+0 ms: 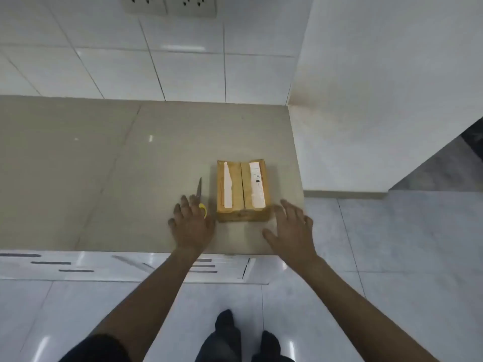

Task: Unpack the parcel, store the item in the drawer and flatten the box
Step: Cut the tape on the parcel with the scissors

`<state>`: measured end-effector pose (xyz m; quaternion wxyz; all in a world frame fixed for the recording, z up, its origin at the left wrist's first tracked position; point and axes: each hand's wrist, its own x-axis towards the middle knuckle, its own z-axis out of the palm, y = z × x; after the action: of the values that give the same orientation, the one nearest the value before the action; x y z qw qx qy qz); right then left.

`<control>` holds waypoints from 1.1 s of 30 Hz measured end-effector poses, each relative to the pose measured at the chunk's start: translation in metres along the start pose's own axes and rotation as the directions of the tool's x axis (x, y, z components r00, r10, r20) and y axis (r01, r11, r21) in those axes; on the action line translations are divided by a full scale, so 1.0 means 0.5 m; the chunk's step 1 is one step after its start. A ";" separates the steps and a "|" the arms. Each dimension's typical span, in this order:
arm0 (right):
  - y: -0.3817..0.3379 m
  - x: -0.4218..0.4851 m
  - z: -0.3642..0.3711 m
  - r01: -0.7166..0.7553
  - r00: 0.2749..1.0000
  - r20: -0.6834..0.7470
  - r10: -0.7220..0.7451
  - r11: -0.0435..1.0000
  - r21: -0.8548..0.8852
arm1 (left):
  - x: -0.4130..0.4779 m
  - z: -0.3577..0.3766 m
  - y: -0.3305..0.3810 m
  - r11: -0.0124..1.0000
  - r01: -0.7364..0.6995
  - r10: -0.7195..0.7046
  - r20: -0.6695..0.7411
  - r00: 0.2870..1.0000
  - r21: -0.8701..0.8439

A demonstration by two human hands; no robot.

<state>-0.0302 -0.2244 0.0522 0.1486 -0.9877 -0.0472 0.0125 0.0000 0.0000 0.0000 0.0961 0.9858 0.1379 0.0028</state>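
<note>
Head view, 1 frame. Parcel point(242, 190): taped shut, on countertop point(104, 165) nr right edge. Left hand point(192, 223): fingers spread over scissors point(200, 198), not yet gripped. Right hand point(292, 228): fingers loose, beside parcel. Step: opening, est. Next: grip scissors, cut tape seam.

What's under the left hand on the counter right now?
Under the left hand lie scissors on the beige countertop: the steel blades point away from the person, and part of a yellow handle shows. The rest of the handle is covered by the fingers.

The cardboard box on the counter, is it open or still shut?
Shut: the box's two top flaps lie flat, meeting along the middle seam.
</note>
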 end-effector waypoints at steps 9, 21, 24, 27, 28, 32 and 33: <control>-0.023 0.169 0.050 0.147 0.977 0.156 -0.148 0.989 0.017 | 0.056 -0.020 -0.014 0.963 -0.222 0.215 0.062 0.975 0.151; -0.019 0.176 0.082 0.120 0.975 0.167 -0.149 0.977 0.176 | 0.035 -0.104 -0.158 0.660 -0.589 0.624 -0.095 0.776 -0.467; -0.016 0.177 0.084 0.180 0.967 0.142 -0.213 0.960 0.213 | 0.007 -0.101 -0.177 0.669 -0.652 0.712 0.053 0.700 -0.357; -0.016 0.178 0.083 0.179 0.965 0.149 -0.216 0.956 0.232 | 0.009 -0.099 -0.158 0.749 -0.567 0.617 0.051 0.785 -0.341; -0.014 0.179 0.083 0.177 0.965 0.150 -0.215 0.956 0.234 | 0.013 -0.101 -0.152 0.755 -0.556 0.605 0.044 0.795 -0.348; -0.011 0.182 0.086 0.162 0.962 0.182 -0.202 0.963 0.217 | 0.031 -0.109 -0.129 0.729 -0.579 0.632 0.035 0.774 -0.365; -0.010 0.182 0.086 0.153 0.961 0.195 -0.195 0.965 0.215 | 0.036 -0.109 -0.120 0.728 -0.586 0.639 0.041 0.768 -0.356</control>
<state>0.0582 -0.1981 0.0114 0.2407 -0.9528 -0.1485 0.1105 -0.0009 0.0718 0.0417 0.2603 0.9429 -0.2066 -0.0227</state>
